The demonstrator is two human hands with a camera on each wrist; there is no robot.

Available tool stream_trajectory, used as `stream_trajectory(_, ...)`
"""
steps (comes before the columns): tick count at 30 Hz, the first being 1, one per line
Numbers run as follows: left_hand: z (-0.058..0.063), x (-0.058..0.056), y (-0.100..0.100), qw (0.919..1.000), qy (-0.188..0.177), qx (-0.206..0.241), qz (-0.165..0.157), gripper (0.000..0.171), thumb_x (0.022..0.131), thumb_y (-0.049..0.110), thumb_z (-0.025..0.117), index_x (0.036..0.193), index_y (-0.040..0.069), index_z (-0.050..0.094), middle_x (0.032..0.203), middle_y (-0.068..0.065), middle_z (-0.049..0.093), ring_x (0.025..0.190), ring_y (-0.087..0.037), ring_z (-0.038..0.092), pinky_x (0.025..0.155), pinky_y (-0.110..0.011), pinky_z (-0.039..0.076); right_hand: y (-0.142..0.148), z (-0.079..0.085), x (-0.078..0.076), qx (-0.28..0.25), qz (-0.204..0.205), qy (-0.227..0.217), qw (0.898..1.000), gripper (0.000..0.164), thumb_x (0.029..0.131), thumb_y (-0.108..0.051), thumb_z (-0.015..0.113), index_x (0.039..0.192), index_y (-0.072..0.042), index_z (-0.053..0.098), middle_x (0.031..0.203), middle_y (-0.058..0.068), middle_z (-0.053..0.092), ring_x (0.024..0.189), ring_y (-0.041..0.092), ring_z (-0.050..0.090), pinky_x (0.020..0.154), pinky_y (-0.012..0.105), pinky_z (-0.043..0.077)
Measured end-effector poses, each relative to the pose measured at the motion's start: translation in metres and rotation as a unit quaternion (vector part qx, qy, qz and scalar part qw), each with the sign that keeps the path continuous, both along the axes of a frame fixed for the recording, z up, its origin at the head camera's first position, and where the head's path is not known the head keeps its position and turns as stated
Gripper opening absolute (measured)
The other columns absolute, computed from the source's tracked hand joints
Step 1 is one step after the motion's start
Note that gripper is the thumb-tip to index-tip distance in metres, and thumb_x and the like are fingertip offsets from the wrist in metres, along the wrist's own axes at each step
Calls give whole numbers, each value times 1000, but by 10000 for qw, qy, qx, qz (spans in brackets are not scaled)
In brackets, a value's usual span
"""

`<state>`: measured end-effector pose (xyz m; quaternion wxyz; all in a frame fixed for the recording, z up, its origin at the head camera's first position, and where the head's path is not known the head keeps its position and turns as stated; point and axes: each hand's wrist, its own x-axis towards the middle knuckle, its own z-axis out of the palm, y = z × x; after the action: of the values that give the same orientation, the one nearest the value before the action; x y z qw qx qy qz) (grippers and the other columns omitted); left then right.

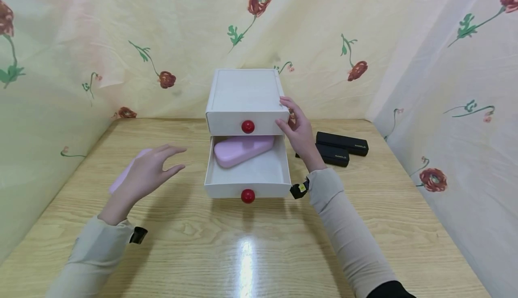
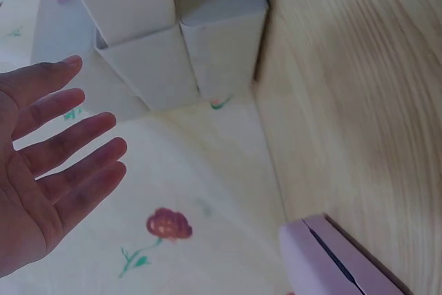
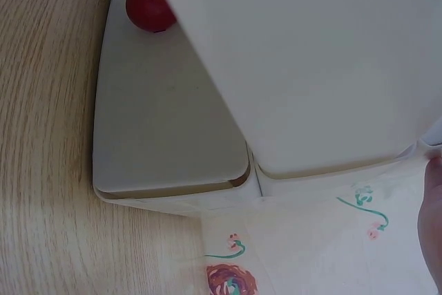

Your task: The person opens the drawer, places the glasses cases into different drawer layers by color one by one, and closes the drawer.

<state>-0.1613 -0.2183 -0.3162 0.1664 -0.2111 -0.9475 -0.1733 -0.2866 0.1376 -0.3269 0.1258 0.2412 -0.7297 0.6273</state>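
Observation:
A white drawer box (image 1: 245, 90) with red knobs stands on the table, and its lower drawer (image 1: 259, 171) is pulled out. A lilac case (image 1: 243, 150) lies at the back of that drawer. My right hand (image 1: 300, 132) touches the upper right corner of the box, fingertips near the top edge and thumb by the front. Only part of a finger (image 3: 429, 226) shows in the right wrist view. To the left, my left hand (image 1: 147, 172) hovers with fingers extended and holds nothing. Partly hidden behind it lies another lilac case (image 2: 324, 257).
Two black cases (image 1: 344, 142) lie on the wooden table (image 1: 194, 248), right of the drawer box. Flower-patterned cloth (image 1: 194, 33) hangs behind the table and along both sides.

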Motion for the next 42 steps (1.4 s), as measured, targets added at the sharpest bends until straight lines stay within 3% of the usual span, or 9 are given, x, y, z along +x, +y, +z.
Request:
stream_trajectory(4, -2, 3, -12, 9988, -427, -39, 234, 38, 89, 18, 70, 124, 6, 63, 115, -14, 67, 83, -27, 59, 74, -46, 49, 1, -1, 0, -32, 22, -6, 10000, 50, 94, -8, 62, 141, -8, 46, 153, -1, 38, 122, 19, 44, 111, 42, 40)
stream_trajectory(8, -4, 5, -23, 9955, -843, -51, 432, 39, 92, 22, 66, 127, 5, 61, 119, -17, 65, 99, -35, 61, 79, -53, 51, 1, -1, 0, -37, 40, -57, 10000, 50, 94, -8, 61, 141, -8, 46, 154, -1, 38, 121, 14, 45, 112, 40, 40)
stream_trajectory(11, -7, 6, -31, 9939, -983, -54, 497, 39, 94, 23, 64, 128, 3, 60, 124, -20, 63, 112, -43, 59, 85, -59, 50, 0, 1, 1, -40, 53, -116, 9999, 50, 94, -5, 60, 141, -6, 45, 154, 1, 37, 120, 9, 45, 112, 38, 39)
stream_trajectory(17, -15, 3, -47, 9900, -1186, -181, 740, 41, 96, 24, 61, 129, 1, 59, 131, -24, 58, 112, -50, 58, 83, -61, 49, 0, 6, 4, -101, 96, -222, 9997, 50, 94, 0, 58, 141, -1, 43, 155, 8, 35, 118, 9, 44, 111, 36, 39)
stream_trajectory(22, -21, -2, -58, 9854, -1437, -233, 886, 43, 95, 24, 62, 130, 0, 58, 131, -29, 57, 115, -52, 54, 83, -64, 48, 1, 0, 0, -118, 80, -147, 9998, 50, 94, -3, 60, 141, -4, 45, 154, 3, 36, 118, 8, 44, 110, 35, 39)
stream_trajectory(31, -28, -9, -75, 9747, -1994, -179, 995, 44, 96, 23, 58, 131, -4, 55, 133, -34, 51, 120, -54, 49, 90, -67, 44, 0, -3, -3, -127, 96, 111, 9998, 49, 94, -6, 61, 140, -7, 47, 152, -1, 39, 120, 13, 45, 110, 40, 40)
stream_trajectory(42, -35, -14, -94, 9643, -2407, -494, 985, 59, 87, 17, 69, 134, -10, 46, 135, -42, 41, 119, -58, 44, 90, -69, 42, 0, -1, 0, -180, 134, 27, 9997, 49, 94, -5, 61, 141, -5, 46, 154, 2, 37, 129, 16, 41, 114, 43, 37)
